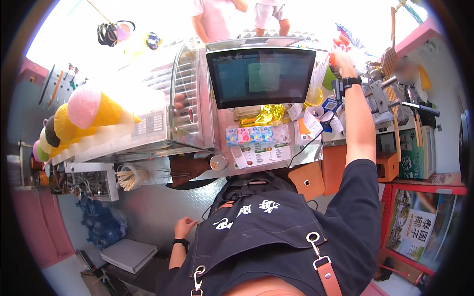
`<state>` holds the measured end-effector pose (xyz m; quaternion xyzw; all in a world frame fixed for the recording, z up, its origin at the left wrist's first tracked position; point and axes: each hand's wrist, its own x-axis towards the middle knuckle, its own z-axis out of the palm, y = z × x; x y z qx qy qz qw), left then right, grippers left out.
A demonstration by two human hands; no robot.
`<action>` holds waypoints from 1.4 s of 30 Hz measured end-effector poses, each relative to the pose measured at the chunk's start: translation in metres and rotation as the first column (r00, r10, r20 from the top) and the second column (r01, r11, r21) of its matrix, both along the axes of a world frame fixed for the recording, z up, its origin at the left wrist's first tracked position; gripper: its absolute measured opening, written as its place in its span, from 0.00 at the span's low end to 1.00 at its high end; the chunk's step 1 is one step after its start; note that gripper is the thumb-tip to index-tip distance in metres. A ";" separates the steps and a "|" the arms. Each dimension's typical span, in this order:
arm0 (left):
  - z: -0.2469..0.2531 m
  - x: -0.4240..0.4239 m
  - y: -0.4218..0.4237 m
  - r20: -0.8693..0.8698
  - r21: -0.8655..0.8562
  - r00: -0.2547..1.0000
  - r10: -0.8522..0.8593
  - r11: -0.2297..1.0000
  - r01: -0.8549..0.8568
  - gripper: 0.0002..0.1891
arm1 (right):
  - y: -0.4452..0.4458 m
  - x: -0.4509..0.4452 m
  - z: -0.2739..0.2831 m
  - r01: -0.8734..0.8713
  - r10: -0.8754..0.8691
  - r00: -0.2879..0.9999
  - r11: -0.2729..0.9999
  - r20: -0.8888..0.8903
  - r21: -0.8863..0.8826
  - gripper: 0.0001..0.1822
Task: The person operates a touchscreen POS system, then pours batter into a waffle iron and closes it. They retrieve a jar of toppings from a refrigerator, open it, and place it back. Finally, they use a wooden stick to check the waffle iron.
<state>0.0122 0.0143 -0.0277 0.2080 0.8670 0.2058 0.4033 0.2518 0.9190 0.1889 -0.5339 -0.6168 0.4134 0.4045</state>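
My right hand [343, 63] reaches out past the right side of a dark touchscreen monitor [263, 77]. Red and pale things show at its fingers, washed out by glare, and whether it grips them cannot be told. Just left of that hand stand wrapped straws [317, 76] in a yellow cup. My left hand [185, 226] hangs low beside my dark apron [251, 222], holding nothing, its fingers partly curled. Before me on the counter lie small tissue packs [249, 135], a printed menu sheet [264, 153], gold foil wrapping [264, 115] and curled paper receipts [313, 122].
Left are a glass-covered roller grill [192, 100], model ice cream cones [92, 107], wooden sticks in a jar [129, 177] and a shaker [218, 162]. Metal clamps [381, 96] and hanging waffle-shaped pieces [389, 61] crowd the right. Two people [218, 18] stand beyond the counter.
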 end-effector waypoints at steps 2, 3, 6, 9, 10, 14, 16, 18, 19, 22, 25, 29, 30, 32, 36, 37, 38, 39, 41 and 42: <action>-0.018 -0.018 0.023 0.053 0.043 0.997 0.062 0.997 -0.064 0.19 | -0.043 0.003 -0.010 -0.028 -0.015 0.990 0.954 0.141 0.300 0.12; -0.032 -0.020 0.028 0.100 0.116 0.986 0.133 0.983 -0.144 0.22 | -0.075 0.002 -0.016 -0.037 -0.011 0.996 0.858 0.091 0.511 0.11; -0.050 -0.014 0.051 0.190 0.216 0.977 0.092 0.967 -0.133 0.19 | -0.243 0.006 0.001 -0.214 0.237 0.971 0.924 -0.037 0.316 0.07; -0.063 -0.021 0.081 0.384 0.201 0.918 -0.094 0.979 0.016 0.19 | -0.361 0.077 -0.037 -0.343 0.278 0.928 0.898 0.247 0.277 0.12; -0.083 -0.029 0.075 0.433 0.281 0.872 -0.228 0.953 0.110 0.24 | -0.389 0.099 -0.050 -0.380 0.288 0.898 0.888 0.334 0.258 0.13; -0.106 -0.053 0.086 0.445 0.281 0.863 -0.241 0.952 0.121 0.50 | -0.477 0.193 -0.089 -0.295 0.195 0.858 0.945 0.475 0.144 0.19; -0.116 -0.067 0.105 0.144 0.272 0.900 -0.411 0.891 0.364 0.43 | -0.512 0.244 -0.098 -0.138 0.088 0.881 0.988 0.465 0.074 0.27; -0.113 -0.072 0.131 0.049 0.203 0.878 -0.476 0.865 0.458 0.37 | -0.547 0.303 -0.110 -0.008 0.004 0.882 1.000 0.471 0.007 0.31; -0.110 -0.070 0.144 0.109 0.147 0.903 -0.416 0.905 0.399 0.34 | -0.560 0.328 -0.114 0.031 -0.023 0.864 0.999 0.502 -0.008 0.29; -0.101 -0.031 0.191 0.182 0.117 0.896 -0.405 0.914 0.389 0.28 | -0.611 0.402 -0.125 0.187 -0.113 0.825 0.979 0.554 -0.079 0.24; -0.096 0.038 0.229 0.094 0.164 0.819 -0.566 0.820 0.548 0.25 | -0.664 0.478 -0.137 0.308 -0.183 0.834 0.937 0.520 -0.164 0.17; -0.084 0.183 0.271 -0.143 0.242 0.666 -0.732 0.627 0.741 0.23 | -0.734 0.579 -0.148 0.399 -0.212 0.789 0.891 0.577 -0.217 0.16; -0.072 0.230 0.282 -0.128 0.303 0.655 -0.745 0.599 0.741 0.24 | -0.747 0.596 -0.151 0.412 -0.216 0.768 0.888 0.603 -0.205 0.16; -0.052 0.308 0.285 -0.139 0.326 0.559 -0.818 0.495 0.805 0.25 | -0.773 0.622 -0.153 0.468 -0.276 0.751 0.863 0.600 -0.189 0.15; -0.060 0.406 0.296 -0.089 0.332 0.388 -0.917 0.340 0.880 0.24 | -0.783 0.677 -0.145 0.586 -0.497 0.759 0.803 0.421 -0.109 0.15; -0.077 0.414 0.302 -0.116 0.352 0.338 -0.934 0.279 0.893 0.23 | -0.786 0.690 -0.145 0.613 -0.551 0.759 0.785 0.348 -0.094 0.15; -0.087 0.423 0.308 0.008 0.263 0.366 -0.931 0.355 0.897 0.19 | -0.788 0.703 -0.146 0.639 -0.586 0.743 0.765 0.324 -0.083 0.13; -0.096 0.425 0.311 0.037 0.186 0.320 -0.947 0.321 0.929 0.15 | -0.789 0.715 -0.143 0.662 -0.618 0.728 0.746 0.295 -0.071 0.12; -0.084 0.433 0.320 0.100 0.028 0.109 -0.989 0.113 0.993 0.15 | -0.788 0.736 -0.147 0.713 -0.683 0.685 0.700 0.252 -0.041 0.11; -0.074 0.446 0.329 0.122 -0.049 0.028 -0.992 0.022 0.999 0.15 | -0.788 0.747 -0.147 0.736 -0.711 0.662 0.677 0.237 -0.027 0.12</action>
